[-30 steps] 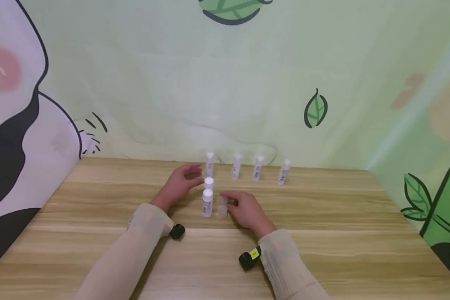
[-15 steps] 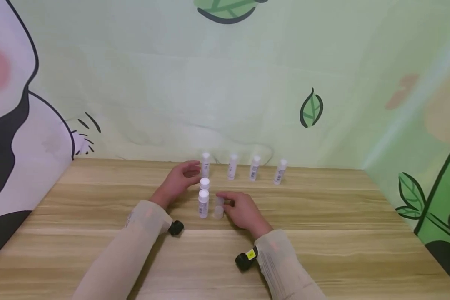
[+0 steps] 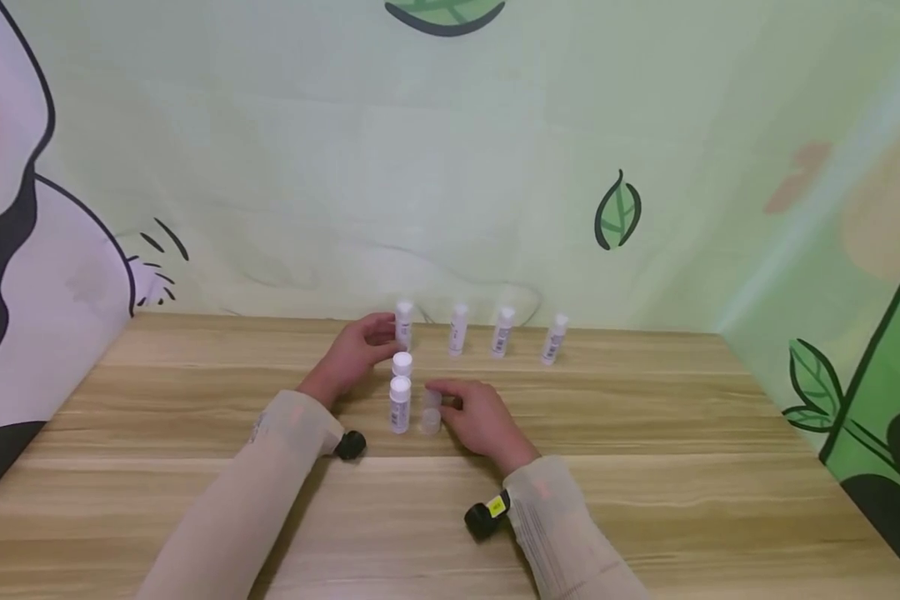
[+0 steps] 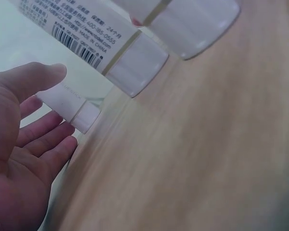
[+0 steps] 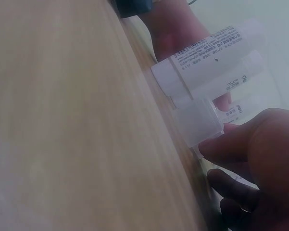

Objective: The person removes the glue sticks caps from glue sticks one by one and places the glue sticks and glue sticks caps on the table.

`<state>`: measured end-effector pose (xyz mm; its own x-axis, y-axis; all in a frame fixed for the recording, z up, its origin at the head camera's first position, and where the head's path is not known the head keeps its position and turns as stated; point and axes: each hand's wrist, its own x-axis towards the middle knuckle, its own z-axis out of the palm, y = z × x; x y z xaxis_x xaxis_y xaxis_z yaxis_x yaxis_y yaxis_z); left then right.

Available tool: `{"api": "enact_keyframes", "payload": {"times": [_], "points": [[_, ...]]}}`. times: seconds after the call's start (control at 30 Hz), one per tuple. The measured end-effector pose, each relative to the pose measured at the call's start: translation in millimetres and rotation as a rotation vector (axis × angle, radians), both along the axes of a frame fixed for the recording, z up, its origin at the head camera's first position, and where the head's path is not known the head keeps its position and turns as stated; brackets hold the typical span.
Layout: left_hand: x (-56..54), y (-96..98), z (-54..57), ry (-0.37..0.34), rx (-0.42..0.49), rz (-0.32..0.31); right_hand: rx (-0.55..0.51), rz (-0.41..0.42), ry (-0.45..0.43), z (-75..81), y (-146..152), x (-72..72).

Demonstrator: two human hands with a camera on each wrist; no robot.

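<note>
In the head view my left hand [image 3: 356, 350] is at the back-left white glue stick [image 3: 403, 327], its fingers loosely bent and fingertips right at it. The left wrist view shows the thumb [image 4: 50, 74] apart from the fingers, overlapping that stick. My right hand [image 3: 480, 415] pinches a small translucent cap [image 3: 432, 399] between thumb and forefinger. In front of it stands a second translucent cap [image 5: 197, 120], which partly hides the pinched one in the right wrist view. Between the hands, two upright glue sticks stand one behind the other, the nearer [image 3: 400, 406] hiding most of the farther [image 3: 402, 363].
More glue sticks stand upright along the back of the wooden table [image 3: 645, 500]: one [image 3: 458, 331], another [image 3: 502, 333] and a slightly tilted-looking one [image 3: 555, 340] farther right. A printed cloth wall [image 3: 307, 167] rises behind the table edge.
My left hand has come slightly closer to the back-left glue stick. The right hand stays at the translucent caps. The head view has shifted slightly.
</note>
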<state>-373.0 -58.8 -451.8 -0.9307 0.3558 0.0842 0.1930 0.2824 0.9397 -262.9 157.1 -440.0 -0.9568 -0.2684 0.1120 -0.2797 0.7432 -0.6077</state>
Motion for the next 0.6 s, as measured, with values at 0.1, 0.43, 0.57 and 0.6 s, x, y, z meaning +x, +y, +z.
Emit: {"api": "enact_keyframes", "payload": {"times": [0.1, 0.43, 0.57, 0.6], "points": [[-2.5, 1.6, -0.1, 0.009, 0.003, -0.006, -0.003, -0.001, -0.005, -0.1, 0.3, -0.5], [-3.1, 5.1, 3.3, -0.017, -0.025, 0.004, 0.001, 0.0, -0.017, 1.9, 0.1, -0.1], [-3.6, 6.1, 3.9, -0.026, -0.023, 0.003, 0.008, -0.008, -0.029, 2.6, 0.1, -0.4], [-3.7, 6.4, 4.3, -0.031, -0.021, 0.003, 0.006, -0.01, -0.033, 2.6, 0.1, -0.5]]}}
